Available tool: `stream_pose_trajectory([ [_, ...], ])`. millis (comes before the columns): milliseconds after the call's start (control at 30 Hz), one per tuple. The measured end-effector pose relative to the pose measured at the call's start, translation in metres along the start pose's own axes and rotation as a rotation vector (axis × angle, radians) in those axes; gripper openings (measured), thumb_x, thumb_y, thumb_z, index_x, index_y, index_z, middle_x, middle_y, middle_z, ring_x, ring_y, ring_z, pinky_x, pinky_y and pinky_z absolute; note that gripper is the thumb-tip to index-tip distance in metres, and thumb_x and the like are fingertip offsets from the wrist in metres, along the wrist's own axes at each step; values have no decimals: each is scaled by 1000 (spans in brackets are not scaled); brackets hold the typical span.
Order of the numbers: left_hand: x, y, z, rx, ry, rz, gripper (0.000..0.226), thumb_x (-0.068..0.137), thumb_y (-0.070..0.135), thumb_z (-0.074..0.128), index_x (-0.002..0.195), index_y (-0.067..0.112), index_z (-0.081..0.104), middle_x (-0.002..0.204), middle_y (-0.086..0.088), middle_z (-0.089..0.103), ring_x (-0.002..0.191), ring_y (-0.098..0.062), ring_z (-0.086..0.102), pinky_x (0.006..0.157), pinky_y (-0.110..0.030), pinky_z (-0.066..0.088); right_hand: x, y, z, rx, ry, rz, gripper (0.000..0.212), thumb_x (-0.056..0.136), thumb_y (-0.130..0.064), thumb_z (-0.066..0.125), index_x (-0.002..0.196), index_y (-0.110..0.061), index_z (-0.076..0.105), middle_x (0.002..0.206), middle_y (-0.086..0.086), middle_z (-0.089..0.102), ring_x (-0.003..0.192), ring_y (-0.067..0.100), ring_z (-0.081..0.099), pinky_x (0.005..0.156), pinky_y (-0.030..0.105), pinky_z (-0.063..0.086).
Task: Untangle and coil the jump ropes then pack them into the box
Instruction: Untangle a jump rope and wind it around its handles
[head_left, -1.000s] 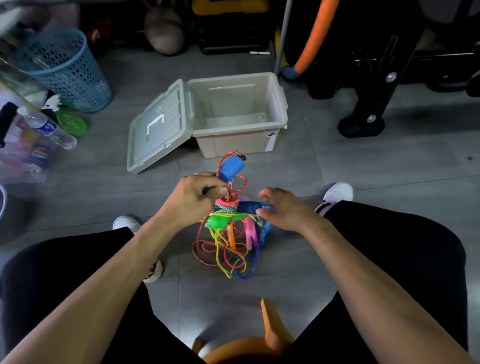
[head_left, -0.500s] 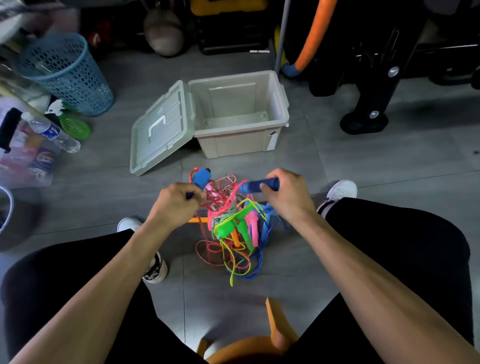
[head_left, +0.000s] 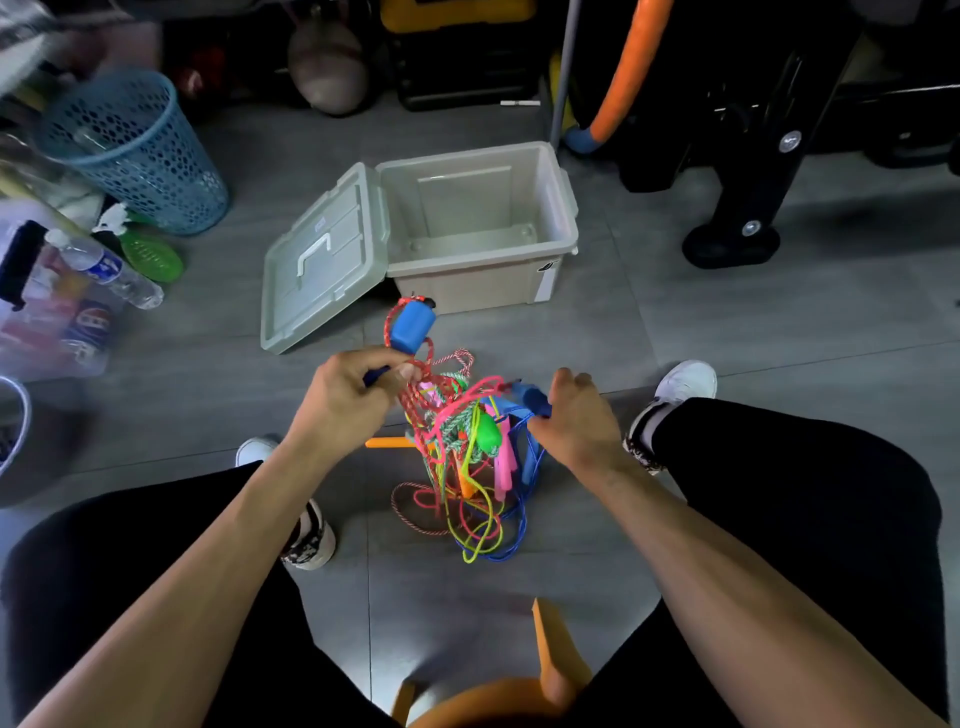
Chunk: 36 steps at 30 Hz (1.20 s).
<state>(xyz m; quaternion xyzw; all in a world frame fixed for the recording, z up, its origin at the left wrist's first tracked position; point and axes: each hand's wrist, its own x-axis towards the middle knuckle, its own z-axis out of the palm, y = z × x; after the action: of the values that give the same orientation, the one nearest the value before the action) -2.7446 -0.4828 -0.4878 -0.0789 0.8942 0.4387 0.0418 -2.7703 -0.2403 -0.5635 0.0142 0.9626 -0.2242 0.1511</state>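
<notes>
Holding pride of place at the centre of the frame, we list one tangle of jump ropes (head_left: 462, 467): cords in pink, yellow-green, blue and red-and-white braid, knotted together, lifted at the top and trailing down onto the grey tiled floor (head_left: 727, 338) between our knees.

Item, left hand (head_left: 348, 400): fingers curled round a dark blue handle whose fat light-blue end (head_left: 413, 325) sticks up above the knuckles, braided red cord looped about it.

Item, right hand (head_left: 576, 421): fingers closed on a second blue handle (head_left: 532, 399), held just to the right of the tangle, its blue cord hanging below.

Item, loose handles caught within the knot: one green (head_left: 488, 434), one pink (head_left: 504, 462), one orange (head_left: 387, 442) jutting out to the left.

Item, box (head_left: 519, 288): pale beige plastic, open, standing above the tangle in the upper middle of the frame, nothing visible inside. Its lid (head_left: 322, 265), with a white carry handle, leans open to the left, lower edge on the floor.

Item, upper left: blue perforated basket (head_left: 140, 156), green round object (head_left: 156, 257), clear water bottle (head_left: 104, 267).

Item, upper right: black equipment base (head_left: 737, 228) and an orange foam tube (head_left: 623, 73).

Item, bottom centre: orange stool (head_left: 550, 670), beneath us.

Item, white shoes, one at either side of the tangle (head_left: 680, 384).
</notes>
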Motion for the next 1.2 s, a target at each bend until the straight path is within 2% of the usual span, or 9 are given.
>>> stream_pose_trajectory([
  [167, -4, 2, 3, 54, -22, -44, 15, 93, 20, 61, 82, 29, 67, 62, 1, 55, 46, -9, 45, 55, -27, 43, 5, -1, -7, 334, 151, 25, 22, 81, -22, 65, 79, -11, 45, 91, 13, 54, 65, 18, 44, 59, 27, 31],
  [333, -1, 7, -3, -44, 18, 34, 26, 93, 15, 61, 81, 37, 67, 67, 7, 62, 52, -12, 50, 53, -29, 42, -1, -6, -3, 158, -99, 8, 24, 81, -27, 66, 84, -7, 53, 83, 9, 59, 70, 23, 52, 52, 29, 33],
  [533, -4, 5, -8, -138, 5, 88, 33, 94, 9, 60, 81, 37, 71, 85, 12, 68, 67, -16, 59, 55, -29, 50, 1, 0, 19, -27, -296, -42, 34, 85, -38, 64, 103, -11, 55, 111, 12, 64, 104, 31, 61, 81, 35, 47],
  [633, -6, 7, -7, -131, -21, 118, 31, 94, 7, 59, 83, 33, 70, 87, 12, 68, 68, -14, 62, 55, -21, 50, 6, 1, 24, 49, -266, -107, 44, 90, -40, 62, 124, -14, 52, 122, 10, 57, 112, 28, 56, 90, 38, 48],
  [733, -8, 11, -7, -203, -27, 108, 26, 94, 2, 57, 86, 23, 70, 85, 13, 69, 66, -10, 60, 54, -15, 49, 9, -3, 22, 212, -272, -218, 42, 88, -36, 68, 126, -22, 59, 120, 4, 60, 111, 20, 58, 94, 33, 48],
  [867, -13, 13, -9, -263, -39, 103, 23, 94, 1, 56, 88, 18, 69, 84, 15, 69, 64, -9, 60, 55, -17, 50, 4, -20, 24, 384, -331, -279, 28, 84, -27, 75, 110, -18, 70, 92, -10, 64, 87, 9, 60, 80, 25, 46],
  [967, -16, 11, -10, -262, -11, 73, 22, 94, 4, 57, 87, 19, 70, 82, 13, 70, 64, -11, 59, 54, -24, 50, 2, -27, 31, 280, -302, -331, 13, 88, -28, 69, 85, -16, 70, 75, -6, 63, 71, 11, 58, 66, 28, 45],
  [1100, -9, 1, -12, -170, 87, -31, 27, 95, 13, 59, 79, 30, 73, 69, -4, 65, 60, -17, 56, 54, -30, 50, 0, -28, 20, 355, -144, -297, 29, 91, -21, 56, 64, -19, 46, 54, -6, 48, 50, 5, 43, 52, 27, 34],
  [1200, -4, -7, -6, 111, 108, -98, 14, 92, 21, 62, 84, 25, 72, 74, -11, 63, 65, -24, 57, 58, -23, 46, -2, -32, -4, 557, -32, -306, 27, 94, -19, 55, 67, -21, 49, 56, -3, 52, 49, 10, 47, 50, 29, 37],
])
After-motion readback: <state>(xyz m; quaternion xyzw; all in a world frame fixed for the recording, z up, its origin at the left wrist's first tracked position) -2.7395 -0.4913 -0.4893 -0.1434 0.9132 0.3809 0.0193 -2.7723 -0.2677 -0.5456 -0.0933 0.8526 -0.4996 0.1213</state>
